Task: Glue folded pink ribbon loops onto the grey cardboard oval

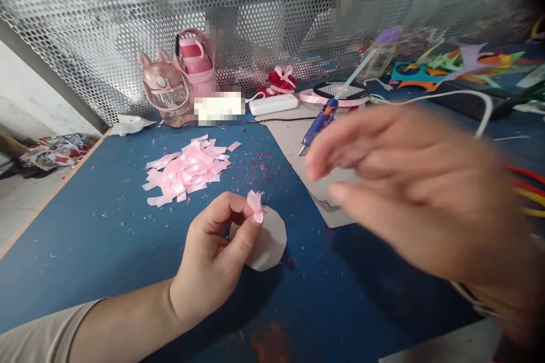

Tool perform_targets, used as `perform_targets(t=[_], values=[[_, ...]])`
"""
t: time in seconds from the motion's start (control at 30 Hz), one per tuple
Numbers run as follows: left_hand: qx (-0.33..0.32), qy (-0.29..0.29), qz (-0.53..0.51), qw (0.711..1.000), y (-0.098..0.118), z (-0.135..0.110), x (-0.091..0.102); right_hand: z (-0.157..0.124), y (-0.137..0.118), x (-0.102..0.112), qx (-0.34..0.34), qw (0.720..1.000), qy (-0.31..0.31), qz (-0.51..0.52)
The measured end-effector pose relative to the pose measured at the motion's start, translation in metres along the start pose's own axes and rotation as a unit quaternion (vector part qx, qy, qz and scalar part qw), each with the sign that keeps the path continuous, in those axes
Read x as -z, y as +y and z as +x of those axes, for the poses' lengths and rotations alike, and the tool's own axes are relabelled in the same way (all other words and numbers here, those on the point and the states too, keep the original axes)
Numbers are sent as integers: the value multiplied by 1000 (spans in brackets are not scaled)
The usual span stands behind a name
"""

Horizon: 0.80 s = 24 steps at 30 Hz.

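My left hand (217, 255) rests on the blue table (106, 238) and pinches a small folded pink ribbon piece (256, 205) between thumb and forefinger. It holds the piece against a pale round card disc (270, 244), which shows behind the fingers. My right hand (426, 193) hovers above the table to the right, blurred by motion, with its fingers stretched out toward the left and nothing seen in them. A blue glue pen (320, 118) lies just beyond those fingertips on a grey sheet (289, 136).
A heap of cut pink ribbon strips (187, 170) lies left of centre. At the back, against a perforated metal screen, stand two pink bottles (179, 82), a white box (272, 104), a ribbon reel (340, 93) and coloured paper shapes (460, 65). The table's left edge (51, 195) drops off.
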<state>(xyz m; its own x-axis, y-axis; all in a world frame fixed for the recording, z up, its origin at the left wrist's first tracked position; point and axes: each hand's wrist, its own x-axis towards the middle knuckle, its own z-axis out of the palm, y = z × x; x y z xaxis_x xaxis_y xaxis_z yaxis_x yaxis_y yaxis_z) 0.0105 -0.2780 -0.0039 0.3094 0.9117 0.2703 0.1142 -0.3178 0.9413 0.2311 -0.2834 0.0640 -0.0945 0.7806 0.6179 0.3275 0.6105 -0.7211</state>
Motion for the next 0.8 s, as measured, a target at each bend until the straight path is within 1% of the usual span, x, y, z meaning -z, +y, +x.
perform_targets(t=[0.07, 0.13, 0.2, 0.27, 0.33, 0.4, 0.5, 0.63, 0.7, 0.8], values=[[-23, 6, 6, 1000, 1, 0, 0, 4, -2, -20, 53, 992, -87, -77], [-46, 0, 23, 999, 2, -1, 1, 8, 0, -32, 90, 978, -151, -115], [-63, -8, 42, 997, 2, -1, 2, 11, 3, -36, 116, 970, -186, -106], [-72, -13, 57, 996, 2, -1, 2, 9, 8, -35, 146, 963, -209, -88], [-73, -16, 73, 994, 2, 0, 1, 4, 14, -33, 161, 958, -226, -78], [-68, -25, 81, 994, 4, 2, 0, -1, 20, -31, 155, 957, -235, -71], [-57, -46, 59, 996, 7, 6, -2, -4, 28, -30, 142, 957, -248, -52], [-55, -61, 46, 996, 11, 6, -3, 0, 29, -31, 135, 950, -282, -13], [-54, -66, 40, 996, 10, 6, -4, 1, 26, -32, 133, 952, -276, -5], [-4, -88, -6, 996, 8, 5, -4, 1, 23, -33, 137, 959, -247, -10]])
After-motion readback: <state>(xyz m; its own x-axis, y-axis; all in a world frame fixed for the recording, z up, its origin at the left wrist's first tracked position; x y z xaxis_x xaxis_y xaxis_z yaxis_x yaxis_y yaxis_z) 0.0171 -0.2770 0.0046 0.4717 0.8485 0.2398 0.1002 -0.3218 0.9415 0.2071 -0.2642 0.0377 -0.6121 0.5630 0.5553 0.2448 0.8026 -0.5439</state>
